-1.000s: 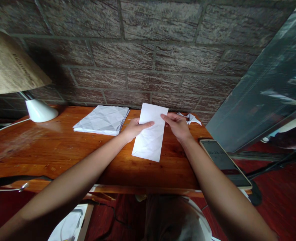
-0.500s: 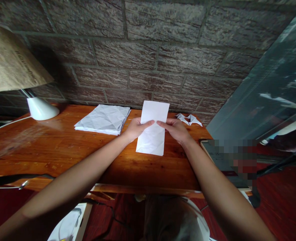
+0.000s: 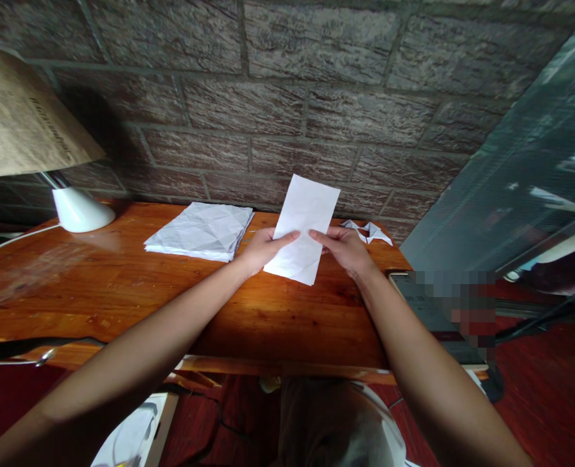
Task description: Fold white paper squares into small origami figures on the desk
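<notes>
A narrow white folded sheet of paper (image 3: 307, 204) is held up over the desk, its top tilted to the right. My left hand (image 3: 267, 248) pinches its left edge, thumb on the front and fingers hidden behind. On the opposite edge my right hand (image 3: 344, 246) grips it the same way, thumb pointing inward. Faint crease marks show on the paper's lower part. To the left lies a stack of creased white paper (image 3: 200, 230). Small folded white paper pieces (image 3: 372, 232) rest just beyond my right hand, partly hidden by it.
The wooden desk (image 3: 122, 279) runs along a dark brick wall (image 3: 268, 110). At the far left stands a lamp (image 3: 80, 209) with a printed shade. A dark tablet-like device (image 3: 428, 318), partly pixelated, lies at the desk's right end. Below the front edge is an open white box (image 3: 158, 421).
The paper has risen a little and turned clockwise, its top now leaning right. My right thumb has shifted slightly away from the left one. Both hands keep hold of the sheet.
</notes>
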A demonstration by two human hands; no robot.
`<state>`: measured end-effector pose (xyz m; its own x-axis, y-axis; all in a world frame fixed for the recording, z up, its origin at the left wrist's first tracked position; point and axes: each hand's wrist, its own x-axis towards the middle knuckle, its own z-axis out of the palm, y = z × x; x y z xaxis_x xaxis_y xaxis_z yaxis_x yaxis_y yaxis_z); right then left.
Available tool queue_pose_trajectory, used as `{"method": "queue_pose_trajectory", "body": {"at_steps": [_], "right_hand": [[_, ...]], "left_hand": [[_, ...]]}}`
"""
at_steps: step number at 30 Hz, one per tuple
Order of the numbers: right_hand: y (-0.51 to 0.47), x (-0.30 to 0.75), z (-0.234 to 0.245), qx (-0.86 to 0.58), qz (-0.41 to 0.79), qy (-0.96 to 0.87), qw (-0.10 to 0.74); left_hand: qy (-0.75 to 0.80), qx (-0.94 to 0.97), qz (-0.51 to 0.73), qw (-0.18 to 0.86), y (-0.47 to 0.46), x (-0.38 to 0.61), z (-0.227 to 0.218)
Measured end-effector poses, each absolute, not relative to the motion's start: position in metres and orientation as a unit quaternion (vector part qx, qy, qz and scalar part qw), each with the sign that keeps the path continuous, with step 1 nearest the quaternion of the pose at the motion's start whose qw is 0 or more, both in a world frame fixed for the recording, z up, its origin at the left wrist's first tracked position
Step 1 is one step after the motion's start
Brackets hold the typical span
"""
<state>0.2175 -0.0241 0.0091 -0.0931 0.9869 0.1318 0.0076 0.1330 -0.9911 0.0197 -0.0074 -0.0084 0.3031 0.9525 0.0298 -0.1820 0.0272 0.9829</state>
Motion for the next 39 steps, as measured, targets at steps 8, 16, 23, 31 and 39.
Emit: {"method": "queue_pose_trajectory", "body": {"at_steps": [8, 16, 23, 31, 39], "right_hand": [[-0.03, 0.217, 0.013, -0.452, 0.574, -0.572, 0.373], [-0.027, 0.218, 0.012, -0.443, 0.557, -0.547, 0.441], [-0.027, 0.222, 0.015, -0.456, 0.537, -0.547, 0.453], [-0.026, 0.226, 0.015, -0.464, 0.551, -0.573, 0.392], [-0.027, 0.226, 0.015, -0.47, 0.542, -0.579, 0.388]], "left_hand": [[0.372, 0.509, 0.496, 0.596, -0.001, 0.018, -0.012], [0.335, 0.52, 0.462, 0.636, 0.003, 0.013, -0.012], [0.341, 0.523, 0.47, 0.624, 0.004, 0.012, -0.011], [0.324, 0.502, 0.488, 0.636, 0.003, 0.012, -0.007], [0.327, 0.494, 0.478, 0.648, 0.003, 0.011, -0.005]]}}
